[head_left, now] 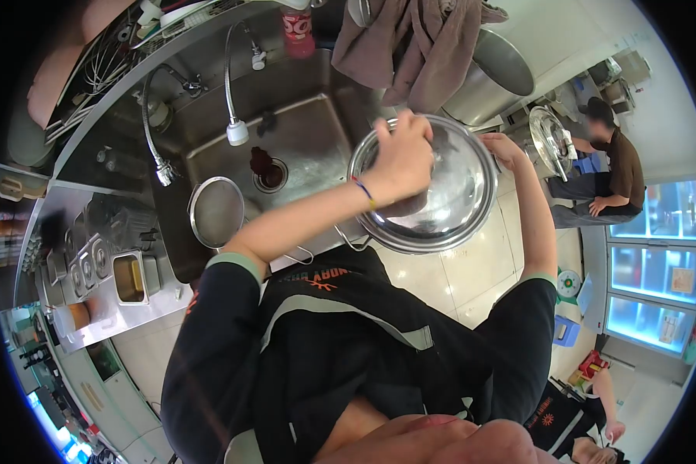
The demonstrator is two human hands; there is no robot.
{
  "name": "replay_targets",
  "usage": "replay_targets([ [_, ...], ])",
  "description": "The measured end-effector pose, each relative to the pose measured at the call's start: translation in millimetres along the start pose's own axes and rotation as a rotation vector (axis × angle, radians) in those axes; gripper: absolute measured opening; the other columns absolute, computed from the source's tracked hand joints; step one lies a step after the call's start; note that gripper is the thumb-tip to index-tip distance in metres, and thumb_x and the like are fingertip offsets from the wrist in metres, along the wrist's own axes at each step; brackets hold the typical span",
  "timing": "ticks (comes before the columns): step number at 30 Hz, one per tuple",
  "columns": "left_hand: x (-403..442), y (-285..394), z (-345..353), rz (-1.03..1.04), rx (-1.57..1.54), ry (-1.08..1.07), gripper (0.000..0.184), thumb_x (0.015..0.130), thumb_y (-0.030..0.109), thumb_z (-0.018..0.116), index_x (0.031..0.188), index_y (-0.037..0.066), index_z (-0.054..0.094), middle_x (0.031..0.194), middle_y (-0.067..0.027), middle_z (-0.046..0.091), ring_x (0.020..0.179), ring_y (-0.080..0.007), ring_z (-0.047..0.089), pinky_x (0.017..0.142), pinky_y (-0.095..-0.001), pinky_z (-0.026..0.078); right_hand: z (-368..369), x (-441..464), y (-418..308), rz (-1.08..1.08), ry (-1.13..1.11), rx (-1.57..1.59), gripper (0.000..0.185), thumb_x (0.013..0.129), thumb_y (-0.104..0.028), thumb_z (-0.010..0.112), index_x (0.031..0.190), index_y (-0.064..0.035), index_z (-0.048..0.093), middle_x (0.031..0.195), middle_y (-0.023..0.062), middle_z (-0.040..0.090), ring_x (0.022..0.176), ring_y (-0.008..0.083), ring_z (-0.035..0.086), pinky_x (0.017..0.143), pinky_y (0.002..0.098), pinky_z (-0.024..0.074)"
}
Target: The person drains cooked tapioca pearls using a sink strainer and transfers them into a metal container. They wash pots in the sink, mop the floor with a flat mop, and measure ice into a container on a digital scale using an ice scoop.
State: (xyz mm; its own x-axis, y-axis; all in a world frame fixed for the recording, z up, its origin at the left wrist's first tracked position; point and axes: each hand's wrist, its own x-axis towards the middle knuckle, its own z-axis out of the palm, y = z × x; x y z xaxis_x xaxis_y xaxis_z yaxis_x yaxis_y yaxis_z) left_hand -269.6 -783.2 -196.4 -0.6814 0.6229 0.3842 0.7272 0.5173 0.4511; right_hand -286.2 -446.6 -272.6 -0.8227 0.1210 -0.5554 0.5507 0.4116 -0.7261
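Observation:
A shiny round metal lid [460, 182] lies over a wide pot [400, 246], whose wire handle shows at its lower left. My left hand [404, 158] is on top of the lid, fingers curled near its middle; whatever they grip is hidden beneath them. At the far right rim, my right hand [503, 151] has its fingers closed on the edge; whether they hold the lid or the pot is unclear. Left of the pot, a round mesh strainer [216, 213] rests at the side of the steel sink [317, 116].
Two flexible taps [237, 133] hang over the sink. Brown cloths [410, 46] and a tall steel pot [495, 77] stand beyond the lid. Metal food containers [131, 277] sit at the left. One person [622, 170] sits at the right; another [557, 417] is at the lower right.

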Motion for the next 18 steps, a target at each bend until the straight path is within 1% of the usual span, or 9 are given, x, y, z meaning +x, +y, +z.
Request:
replay_targets([
  [3, 16.3, -35.4, -44.4, -0.047, 0.008, 0.075, 0.015, 0.064, 0.024, 0.067, 0.062, 0.010, 0.066, 0.100, 0.0011, 0.051, 0.105, -0.0259, 0.032, 0.080, -0.0455, 0.021, -11.5, 10.5, 13.6, 0.176, 0.030, 0.112, 0.026, 0.084, -0.016, 0.054, 0.106, -0.0044, 0.062, 0.098, 0.0033, 0.063, 0.088, 0.0107, 0.052, 0.080, 0.0249, 0.0381],
  [4, 21.0, -47.8, -64.6, -0.126, 0.060, -0.023, 0.009, 0.068, 0.029, 0.064, 0.064, 0.023, 0.070, 0.105, 0.0051, 0.053, 0.109, -0.0264, 0.032, 0.086, -0.0454, 0.021, 4.6, -17.2, -13.5, 0.030, -0.001, 0.122, 0.026, 0.084, -0.018, 0.056, 0.105, -0.0029, 0.061, 0.098, 0.0033, 0.063, 0.088, 0.0105, 0.052, 0.081, 0.0253, 0.0380],
  [5, 24.3, -62.9, -82.2, -0.145, 0.056, -0.048, 0.010, 0.069, 0.032, 0.064, 0.068, 0.025, 0.071, 0.104, 0.0053, 0.054, 0.108, -0.0249, 0.034, 0.086, -0.0440, 0.022, 2.8, -10.6, -7.2, 0.011, -0.025, 0.116, 0.027, 0.084, -0.018, 0.056, 0.105, -0.0026, 0.061, 0.098, 0.0032, 0.063, 0.088, 0.0105, 0.052, 0.081, 0.0254, 0.0378],
  [7, 24.6, -95.1, -104.1, -0.170, 0.106, -0.014, 0.013, 0.072, 0.034, 0.063, 0.072, 0.024, 0.072, 0.102, 0.0036, 0.056, 0.104, -0.0235, 0.037, 0.087, -0.0392, 0.026, -2.0, 5.3, 5.7, -0.032, -0.071, 0.104, 0.028, 0.084, -0.020, 0.057, 0.105, -0.0019, 0.061, 0.099, 0.0030, 0.062, 0.090, 0.0104, 0.052, 0.083, 0.0257, 0.0374],
  [8, 23.9, -120.4, -106.1, -0.125, 0.109, 0.015, 0.014, 0.073, 0.034, 0.063, 0.072, 0.023, 0.072, 0.102, 0.0026, 0.056, 0.103, -0.0242, 0.038, 0.088, -0.0384, 0.027, -0.9, 4.0, 4.4, -0.042, -0.073, 0.117, 0.029, 0.084, -0.022, 0.058, 0.105, -0.0019, 0.061, 0.100, 0.0030, 0.062, 0.092, 0.0104, 0.052, 0.083, 0.0253, 0.0367],
  [10, 13.4, -142.3, -114.6, -0.214, 0.138, -0.023, 0.013, 0.073, 0.032, 0.063, 0.071, 0.022, 0.071, 0.102, 0.0027, 0.055, 0.104, -0.0252, 0.039, 0.089, -0.0394, 0.027, -1.9, 5.0, 6.6, -0.055, -0.076, 0.096, 0.029, 0.084, -0.022, 0.058, 0.105, -0.0026, 0.061, 0.100, 0.0026, 0.062, 0.093, 0.0104, 0.052, 0.083, 0.0253, 0.0366],
  [13, -13.7, -174.3, -96.6, -0.265, 0.228, -0.128, 0.011, 0.072, 0.030, 0.064, 0.067, 0.022, 0.070, 0.102, 0.0039, 0.053, 0.105, -0.0253, 0.037, 0.089, -0.0409, 0.027, -1.9, 5.5, 4.9, -0.044, -0.049, 0.031, 0.028, 0.085, -0.023, 0.058, 0.104, -0.0037, 0.062, 0.099, 0.0017, 0.062, 0.093, 0.0101, 0.052, 0.082, 0.0252, 0.0365],
  [14, -22.4, -182.9, -85.7, -0.313, 0.173, -0.144, 0.012, 0.067, 0.029, 0.067, 0.063, 0.018, 0.070, 0.101, 0.0032, 0.053, 0.106, -0.0259, 0.035, 0.085, -0.0414, 0.026, -1.3, 4.6, 3.9, -0.034, -0.037, 0.002, 0.028, 0.085, -0.023, 0.058, 0.104, -0.0041, 0.062, 0.098, 0.0013, 0.063, 0.092, 0.0099, 0.052, 0.082, 0.0252, 0.0364],
  [18, -45.3, -203.2, -59.0, -0.438, 0.251, -0.059, 0.015, 0.069, 0.025, 0.065, 0.063, 0.011, 0.068, 0.102, -0.0004, 0.051, 0.106, -0.0270, 0.035, 0.082, -0.0417, 0.027, 1.1, -0.3, -1.0, -0.031, -0.019, -0.042, 0.025, 0.085, -0.023, 0.058, 0.102, -0.0048, 0.063, 0.094, 0.0000, 0.063, 0.089, 0.0092, 0.052, 0.081, 0.0259, 0.0371],
])
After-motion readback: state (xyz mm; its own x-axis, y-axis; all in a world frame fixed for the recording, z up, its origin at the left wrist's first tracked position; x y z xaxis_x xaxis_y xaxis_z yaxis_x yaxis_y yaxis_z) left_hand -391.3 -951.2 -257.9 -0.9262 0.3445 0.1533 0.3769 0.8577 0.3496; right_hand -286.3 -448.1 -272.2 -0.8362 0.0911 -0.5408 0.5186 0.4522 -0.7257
